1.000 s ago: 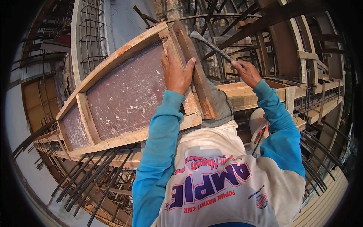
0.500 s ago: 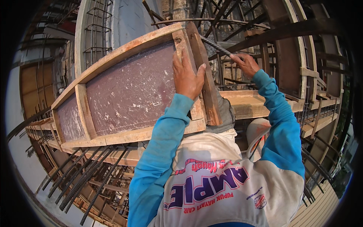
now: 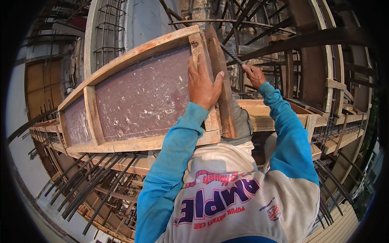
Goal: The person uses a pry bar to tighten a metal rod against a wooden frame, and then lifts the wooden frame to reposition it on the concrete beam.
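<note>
A wooden formwork panel point(image 3: 142, 93), purplish-brown sheet in a timber frame, stands tilted across in front of me. My left hand point(image 3: 204, 83) grips its right end, fingers over the end batten point(image 3: 197, 46) and thumb at a loose plank point(image 3: 223, 87). That plank lies along the outer side of the batten, with a narrow gap between them. My right hand point(image 3: 254, 75) is closed around a ribbed steel bar point(image 3: 231, 53). The bar slopes up and left, its far end at the plank's upper part; whether the tip enters the gap I cannot make out.
Several rebar ends point(image 3: 97, 186) jut out at the lower left. A timber beam form point(image 3: 259, 115) runs to the right beneath my right arm. Dark timber braces point(image 3: 300, 46) cross beyond it. A rebar cage point(image 3: 108, 30) stands at the upper left beside a grey wall point(image 3: 146, 24).
My right hand has moved left and slightly down, closer to the plank, and the bar now slopes more steeply. My left hand keeps its hold on the panel's end.
</note>
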Demonstrator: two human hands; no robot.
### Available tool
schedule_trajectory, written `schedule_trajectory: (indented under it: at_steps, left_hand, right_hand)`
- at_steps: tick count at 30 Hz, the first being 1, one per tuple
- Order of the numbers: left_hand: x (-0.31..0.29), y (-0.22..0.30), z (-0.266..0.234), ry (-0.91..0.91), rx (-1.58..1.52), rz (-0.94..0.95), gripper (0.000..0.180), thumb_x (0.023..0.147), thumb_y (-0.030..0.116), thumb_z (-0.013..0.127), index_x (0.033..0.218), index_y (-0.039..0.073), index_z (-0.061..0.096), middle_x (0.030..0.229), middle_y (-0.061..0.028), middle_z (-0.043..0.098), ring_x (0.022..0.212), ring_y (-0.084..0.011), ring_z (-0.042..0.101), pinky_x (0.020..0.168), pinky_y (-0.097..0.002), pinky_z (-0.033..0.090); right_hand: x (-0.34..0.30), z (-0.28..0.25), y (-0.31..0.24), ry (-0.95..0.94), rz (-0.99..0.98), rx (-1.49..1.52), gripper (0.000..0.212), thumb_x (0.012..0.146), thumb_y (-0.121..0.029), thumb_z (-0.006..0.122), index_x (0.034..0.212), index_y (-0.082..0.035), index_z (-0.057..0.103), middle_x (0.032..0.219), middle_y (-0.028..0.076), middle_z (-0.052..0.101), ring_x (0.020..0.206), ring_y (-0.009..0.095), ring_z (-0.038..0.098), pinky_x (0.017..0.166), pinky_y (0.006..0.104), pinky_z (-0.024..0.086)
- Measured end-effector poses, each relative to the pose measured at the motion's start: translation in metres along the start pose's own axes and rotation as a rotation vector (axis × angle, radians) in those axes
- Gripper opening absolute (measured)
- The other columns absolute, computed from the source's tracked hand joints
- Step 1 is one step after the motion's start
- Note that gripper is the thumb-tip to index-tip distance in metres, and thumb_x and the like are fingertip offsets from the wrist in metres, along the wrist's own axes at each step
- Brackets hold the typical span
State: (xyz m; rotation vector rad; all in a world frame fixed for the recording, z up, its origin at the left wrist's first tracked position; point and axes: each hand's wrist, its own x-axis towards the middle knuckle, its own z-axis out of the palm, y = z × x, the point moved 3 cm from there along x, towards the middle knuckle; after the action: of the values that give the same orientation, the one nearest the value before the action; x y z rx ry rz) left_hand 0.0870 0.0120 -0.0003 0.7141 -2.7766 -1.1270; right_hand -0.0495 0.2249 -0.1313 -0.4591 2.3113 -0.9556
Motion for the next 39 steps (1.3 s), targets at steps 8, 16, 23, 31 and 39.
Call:
schedule_trajectory:
  at_steps: [8,16,23,31,39]
  left_hand:
    - [0.004,-0.013,0.0,0.038,-0.255,0.004,0.067,0.083,0.017,0.056,0.142,0.001,0.028,0.14,-0.0244,0.027,0.131,-0.04,0.031,0.11,-0.0427,0.028]
    - [0.005,-0.023,0.002,0.126,-0.463,0.029,0.059,0.088,0.017,0.051,0.141,-0.001,0.031,0.14,-0.0216,0.03,0.131,-0.0367,0.033,0.11,-0.0399,0.027]
    - [0.001,-0.026,-0.002,0.102,-0.587,-0.068,0.06,0.091,0.02,0.051,0.143,0.002,0.029,0.143,-0.0192,0.032,0.132,-0.0309,0.033,0.11,-0.037,0.028]
    - [-0.001,-0.032,-0.001,0.103,-0.562,-0.1,0.061,0.091,0.022,0.054,0.144,0.004,0.029,0.142,-0.0194,0.034,0.132,-0.0307,0.034,0.108,-0.0382,0.033]
    - [-0.055,0.0,-0.061,-0.025,-0.409,0.29,0.063,0.088,0.028,0.06,0.141,0.005,0.033,0.143,-0.0183,0.032,0.133,-0.035,0.032,0.11,-0.0454,0.029]
  right_hand:
    - [-0.046,-0.083,-0.05,-0.08,0.136,-0.305,0.066,0.09,-0.061,0.044,0.103,-0.001,0.068,0.09,0.022,0.066,0.086,0.035,0.063,0.079,0.0444,0.048]
    - [-0.128,-0.123,-0.042,-0.053,0.069,-0.38,0.06,0.089,-0.057,0.052,0.097,0.001,0.067,0.077,0.02,0.063,0.074,0.031,0.062,0.066,0.0459,0.047]
    - [-0.119,-0.09,-0.113,-0.006,-0.202,0.715,0.051,0.09,-0.06,0.048,0.076,-0.012,0.045,0.059,-0.004,0.037,0.046,0.003,0.029,0.041,0.0191,0.023]
    - [-0.087,-0.086,-0.205,-0.205,-0.395,1.529,0.051,0.096,-0.058,0.032,0.077,-0.011,0.042,0.057,-0.005,0.029,0.042,0.004,0.026,0.036,0.0177,0.026]
    - [-0.156,0.024,-0.25,-0.346,0.174,1.985,0.043,0.095,-0.055,0.039,0.089,-0.013,0.045,0.06,-0.003,0.036,0.047,0.009,0.036,0.045,0.0251,0.035]
